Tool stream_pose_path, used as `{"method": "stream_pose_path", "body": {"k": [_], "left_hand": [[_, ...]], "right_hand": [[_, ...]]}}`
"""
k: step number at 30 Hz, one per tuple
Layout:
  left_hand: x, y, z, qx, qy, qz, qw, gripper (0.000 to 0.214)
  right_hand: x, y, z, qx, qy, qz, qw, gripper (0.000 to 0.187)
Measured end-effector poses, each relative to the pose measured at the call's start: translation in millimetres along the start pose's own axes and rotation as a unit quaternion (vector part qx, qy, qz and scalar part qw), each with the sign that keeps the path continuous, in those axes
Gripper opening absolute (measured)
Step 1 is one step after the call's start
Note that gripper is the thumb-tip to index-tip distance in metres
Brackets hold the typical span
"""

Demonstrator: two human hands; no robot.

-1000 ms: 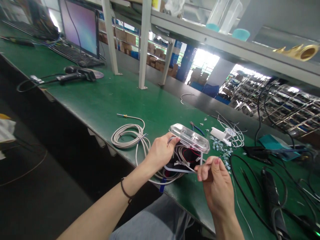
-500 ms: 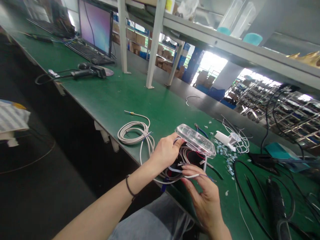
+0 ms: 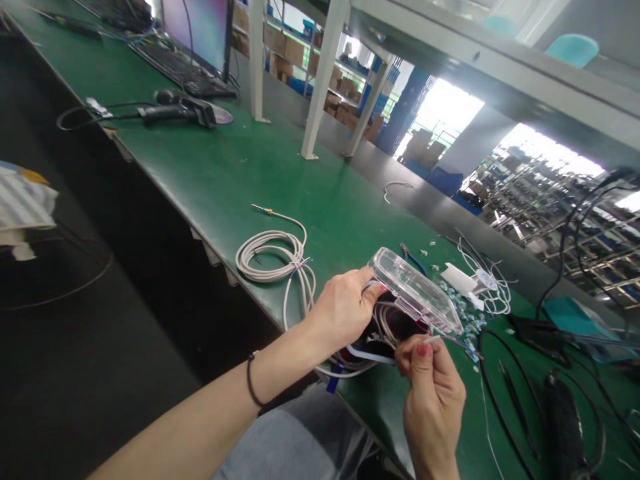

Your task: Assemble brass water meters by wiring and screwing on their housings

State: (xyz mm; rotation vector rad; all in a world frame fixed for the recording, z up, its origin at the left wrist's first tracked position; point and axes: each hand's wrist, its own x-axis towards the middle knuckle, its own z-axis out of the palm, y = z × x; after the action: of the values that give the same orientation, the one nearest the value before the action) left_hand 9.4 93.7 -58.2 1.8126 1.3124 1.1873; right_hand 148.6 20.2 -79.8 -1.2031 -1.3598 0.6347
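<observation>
Our right hand (image 3: pixel 433 393) has just closed from a looser, spread hold into a tight pinch, with thumb and fingertips (image 3: pixel 424 353) nearly meeting on a thin white wire (image 3: pixel 434 339). Our left hand (image 3: pixel 343 310) is curled firmly around the near edge of a clear, rectangular plastic housing (image 3: pixel 415 291), which has tipped more steeply and is held just above the bench. Beneath the housing sits a tangled bundle of white, red and black wires (image 3: pixel 385 327). Beyond our 2 hands, a coiled pale grey cable (image 3: pixel 270 253) lies on a green workbench (image 3: pixel 250 180). Just past the housing are blue-handled pliers (image 3: pixel 413 259), a scatter of small blue and silver clips (image 3: pixel 463 300) and a flat white plastic piece (image 3: pixel 457 279).
</observation>
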Motion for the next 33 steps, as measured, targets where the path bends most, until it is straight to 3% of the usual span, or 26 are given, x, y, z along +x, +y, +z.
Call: {"method": "stream_pose_path", "body": {"k": [12,23,29,33], "left_hand": [[0.6,-5.7,0.7,-0.018,-0.003,0.014,1.000,0.025],[1.7,-7.0,-0.4,-0.032,-0.016,0.003,0.999,0.028],[0.5,-7.3,-0.2,-0.039,-0.010,0.016,0.999,0.026],[-1.7,-8.1,-1.7,-0.007,-0.003,0.021,1.000,0.026]], "right_hand": [[-2.3,1.7,-1.1,0.045,-0.001,0.011,0.999,0.028],[1.4,2.3,-5.5,-0.001,-0.014,-0.002,1.000,0.030],[-1.8,2.3,-7.6,-0.047,-0.057,-0.015,0.997,0.030],[-6.9,-1.9,-20.6,-0.065,-0.076,-0.021,0.995,0.030]]}}
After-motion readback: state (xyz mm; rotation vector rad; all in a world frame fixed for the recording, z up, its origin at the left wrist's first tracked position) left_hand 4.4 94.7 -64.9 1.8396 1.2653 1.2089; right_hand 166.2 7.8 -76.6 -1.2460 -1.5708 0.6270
